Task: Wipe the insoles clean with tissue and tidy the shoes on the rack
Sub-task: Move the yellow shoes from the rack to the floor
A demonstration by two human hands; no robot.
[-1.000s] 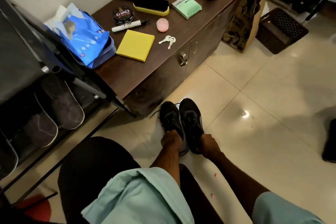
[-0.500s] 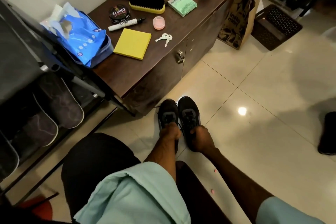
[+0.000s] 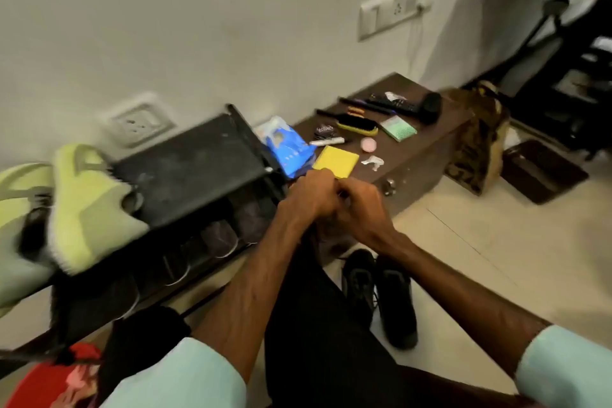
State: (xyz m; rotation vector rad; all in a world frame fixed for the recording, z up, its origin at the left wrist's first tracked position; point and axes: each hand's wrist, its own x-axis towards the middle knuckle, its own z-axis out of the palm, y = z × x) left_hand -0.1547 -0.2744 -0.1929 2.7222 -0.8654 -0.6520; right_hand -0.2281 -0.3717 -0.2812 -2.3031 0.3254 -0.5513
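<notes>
Above the black lace-up sneakers (image 3: 381, 291) now released on the floor, my left hand (image 3: 311, 195) and right hand (image 3: 364, 209) had risen together, curled round I could not tell what, nearing the blue plastic tissue pack (image 3: 291, 149) for wiping.

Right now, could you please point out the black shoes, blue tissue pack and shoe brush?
black shoes (image 3: 395, 301): head view, one shoe's upper.
blue tissue pack (image 3: 291, 152): head view, front face.
shoe brush (image 3: 357, 124): head view, bristles.

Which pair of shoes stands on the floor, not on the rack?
The black pair; the lime-green pair lies on top of the rack.
</notes>
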